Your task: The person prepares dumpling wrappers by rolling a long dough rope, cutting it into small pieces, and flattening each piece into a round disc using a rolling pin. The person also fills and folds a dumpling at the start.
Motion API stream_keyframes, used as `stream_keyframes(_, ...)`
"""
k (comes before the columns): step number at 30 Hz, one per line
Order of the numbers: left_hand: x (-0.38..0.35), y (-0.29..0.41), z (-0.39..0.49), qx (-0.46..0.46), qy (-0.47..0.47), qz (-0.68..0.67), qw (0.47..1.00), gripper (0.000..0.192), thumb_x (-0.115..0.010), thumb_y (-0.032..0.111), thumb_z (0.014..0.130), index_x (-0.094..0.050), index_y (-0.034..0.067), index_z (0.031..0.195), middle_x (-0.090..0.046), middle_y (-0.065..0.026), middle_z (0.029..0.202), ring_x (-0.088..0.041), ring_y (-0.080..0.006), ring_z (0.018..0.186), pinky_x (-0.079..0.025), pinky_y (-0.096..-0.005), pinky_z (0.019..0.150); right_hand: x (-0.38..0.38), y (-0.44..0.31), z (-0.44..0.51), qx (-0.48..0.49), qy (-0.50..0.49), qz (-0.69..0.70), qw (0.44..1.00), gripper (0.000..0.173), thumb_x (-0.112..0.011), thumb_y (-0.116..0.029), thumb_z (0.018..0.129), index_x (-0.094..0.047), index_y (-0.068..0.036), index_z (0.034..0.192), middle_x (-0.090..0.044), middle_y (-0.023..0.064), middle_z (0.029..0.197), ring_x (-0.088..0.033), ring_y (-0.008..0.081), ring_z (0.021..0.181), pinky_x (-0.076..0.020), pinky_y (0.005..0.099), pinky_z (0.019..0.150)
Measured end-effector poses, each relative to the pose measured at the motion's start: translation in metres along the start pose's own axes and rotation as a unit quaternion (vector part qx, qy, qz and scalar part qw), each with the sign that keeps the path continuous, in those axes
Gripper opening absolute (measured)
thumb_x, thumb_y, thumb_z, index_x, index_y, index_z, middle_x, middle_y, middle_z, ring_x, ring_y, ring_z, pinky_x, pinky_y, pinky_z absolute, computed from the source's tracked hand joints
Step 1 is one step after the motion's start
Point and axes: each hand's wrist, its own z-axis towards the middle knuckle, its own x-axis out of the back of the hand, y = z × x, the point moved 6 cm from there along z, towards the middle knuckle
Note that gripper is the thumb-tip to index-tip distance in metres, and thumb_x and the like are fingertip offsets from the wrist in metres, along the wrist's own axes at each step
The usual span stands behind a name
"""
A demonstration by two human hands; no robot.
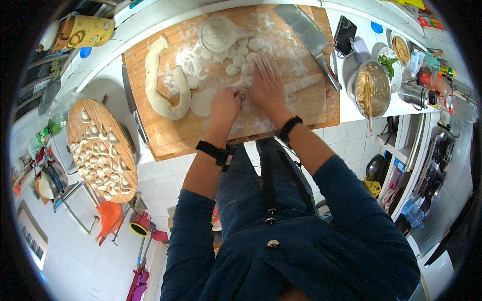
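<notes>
My left hand (227, 102) is curled at the middle of the floured wooden board (165, 141), its fingertips close to my right hand; what they pinch is hidden. Palm down, my right hand (268, 81) lies with outstretched fingers over the left part of a floured rolling pin (303, 83). Small dough discs (239, 61) cluster beyond my hands, beside a large dough lump (216, 34). One flat dough wrapper (202, 104) lies just left of my left hand. A thick, bent dough rope (154, 86) rests farther left.
A cleaver (303, 32) lies at the board's back right, a knife (131, 101) along its left edge. Shaped dumplings (99, 161) cover a round wooden board (130, 150) at left. At right stand a metal bowl (386, 99) of filling with chopsticks (370, 98), and a phone (344, 35).
</notes>
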Motion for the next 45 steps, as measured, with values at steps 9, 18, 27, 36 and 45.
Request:
stream_keyframes(9,-0.004,-0.004,-0.011,-0.043,-0.051,0.010,0.998,0.026,-0.063,0.024,0.083,-0.069,0.003,0.097,-0.066,-0.0206,0.095,-0.062,-0.0387,0.089,-0.048,-0.0465,0.078,0.011,-0.001,-0.030,0.017,0.022,0.049,0.998,0.052,-0.053,-0.027,0.089,-0.046,-0.001,0.134,-0.043,0.0156,0.142,-0.035,0.0308,0.137,-0.0258,0.0471,0.113)
stream_keyframes(18,0.008,-0.012,-0.009,-0.007,0.058,-0.062,0.996,0.030,-0.061,0.028,0.085,-0.069,0.006,0.104,-0.068,-0.0187,0.096,-0.064,-0.0369,0.090,-0.049,-0.0461,0.080,0.026,-0.004,-0.073,0.016,0.016,0.039,0.999,0.057,-0.054,-0.026,0.088,-0.042,0.000,0.136,-0.041,0.0164,0.144,-0.034,0.0304,0.137,-0.0249,0.0469,0.113)
stream_keyframes(27,0.000,-0.005,0.000,-0.012,-0.009,0.024,1.000,0.027,-0.060,0.026,0.086,-0.068,0.003,0.098,-0.066,-0.0204,0.094,-0.062,-0.0400,0.090,-0.048,-0.0475,0.077,0.008,-0.010,0.024,0.040,0.102,-0.007,0.994,0.058,-0.058,-0.028,0.086,-0.046,0.004,0.132,-0.044,0.0175,0.141,-0.036,0.0307,0.135,-0.0250,0.0457,0.114)
stream_keyframes(36,0.055,-0.042,0.012,0.043,0.081,0.043,0.995,0.026,-0.058,0.026,0.087,-0.068,0.004,0.099,-0.067,-0.0177,0.097,-0.062,-0.0362,0.093,-0.048,-0.0458,0.081,0.019,0.003,-0.089,0.010,-0.039,0.054,0.998,0.064,-0.060,-0.036,0.084,-0.045,-0.002,0.136,-0.040,0.0154,0.146,-0.036,0.0315,0.136,-0.0225,0.0463,0.115)
stream_keyframes(45,0.051,0.016,0.037,-0.107,0.210,0.018,0.972,0.020,-0.066,0.014,0.077,-0.066,0.000,0.092,-0.062,-0.0196,0.094,-0.057,-0.0360,0.098,-0.046,-0.0434,0.085,0.017,0.013,-0.086,0.094,-0.138,0.102,0.981,0.049,-0.069,-0.027,0.076,-0.059,-0.023,0.124,-0.047,0.0097,0.139,-0.041,0.0315,0.131,-0.0279,0.0485,0.111)
